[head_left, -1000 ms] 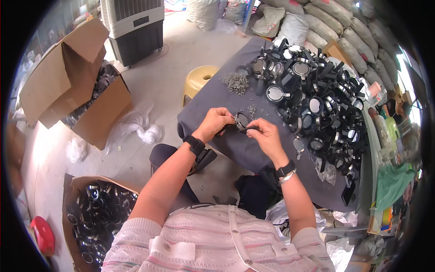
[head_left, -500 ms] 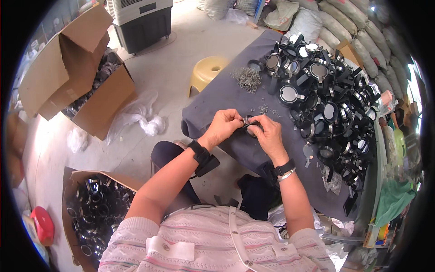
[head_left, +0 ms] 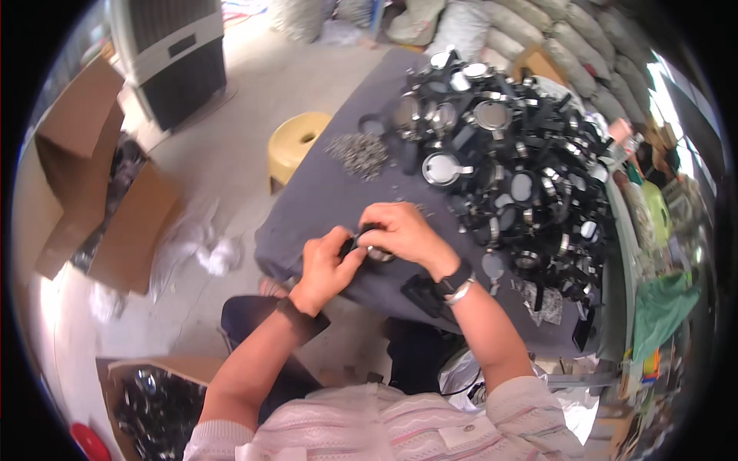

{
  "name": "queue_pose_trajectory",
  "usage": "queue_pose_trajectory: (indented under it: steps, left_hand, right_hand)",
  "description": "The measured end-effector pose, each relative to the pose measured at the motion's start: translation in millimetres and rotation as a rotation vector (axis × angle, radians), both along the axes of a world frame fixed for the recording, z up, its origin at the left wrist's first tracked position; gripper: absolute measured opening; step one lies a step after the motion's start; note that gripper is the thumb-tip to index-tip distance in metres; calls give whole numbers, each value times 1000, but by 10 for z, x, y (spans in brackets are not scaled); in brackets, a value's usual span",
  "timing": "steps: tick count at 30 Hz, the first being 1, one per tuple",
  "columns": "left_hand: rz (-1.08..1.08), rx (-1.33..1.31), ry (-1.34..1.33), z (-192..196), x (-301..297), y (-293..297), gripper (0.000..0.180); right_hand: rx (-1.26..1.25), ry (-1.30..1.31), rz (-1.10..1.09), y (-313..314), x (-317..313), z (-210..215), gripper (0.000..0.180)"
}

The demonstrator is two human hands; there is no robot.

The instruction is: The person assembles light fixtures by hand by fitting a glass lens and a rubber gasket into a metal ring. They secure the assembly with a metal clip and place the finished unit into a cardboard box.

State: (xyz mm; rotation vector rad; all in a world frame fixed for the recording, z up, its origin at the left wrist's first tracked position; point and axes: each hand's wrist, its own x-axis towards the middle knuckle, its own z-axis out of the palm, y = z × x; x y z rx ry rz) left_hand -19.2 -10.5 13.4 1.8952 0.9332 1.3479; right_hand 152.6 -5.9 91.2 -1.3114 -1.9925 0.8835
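Note:
Over the near left edge of the grey cloth-covered table [head_left: 296,219], both my hands hold one small black part with a silver ring [head_left: 380,254]. My left hand [head_left: 326,269] pinches its black end between thumb and fingers. From the right, my right hand [head_left: 403,237] closes over the same part and covers much of it. Its exact kind is hidden by my fingers. Beyond my hands lies a heap of small metal clips [head_left: 359,155]. A large pile of black round parts with silver rings and discs [head_left: 523,184] spreads over the right side.
On the floor at left stands an open cardboard box [head_left: 138,230] with plastic-wrapped items. Another box [head_left: 157,363] of black ringed parts sits at lower left. A yellow stool [head_left: 288,157] is beside the table, an air cooler [head_left: 173,65] behind. Stacked sacks [head_left: 523,23] line the back.
The view has swung, so the table and boxes sit further left. My left hand has turned more upright, and my right hand now reaches across the top of the held part.

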Motion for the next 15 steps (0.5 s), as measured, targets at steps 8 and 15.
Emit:
queue_pose_trajectory:
  steps: [8,15]
  left_hand:
    - [-8,-56,86,-30,73,8,21]
    - [-87,-78,43,-171,-7,105,16]
  right_hand:
    - [326,-21,-214,-269,48,-265,17]
    - [294,306,-522,-799,188,-469,16]
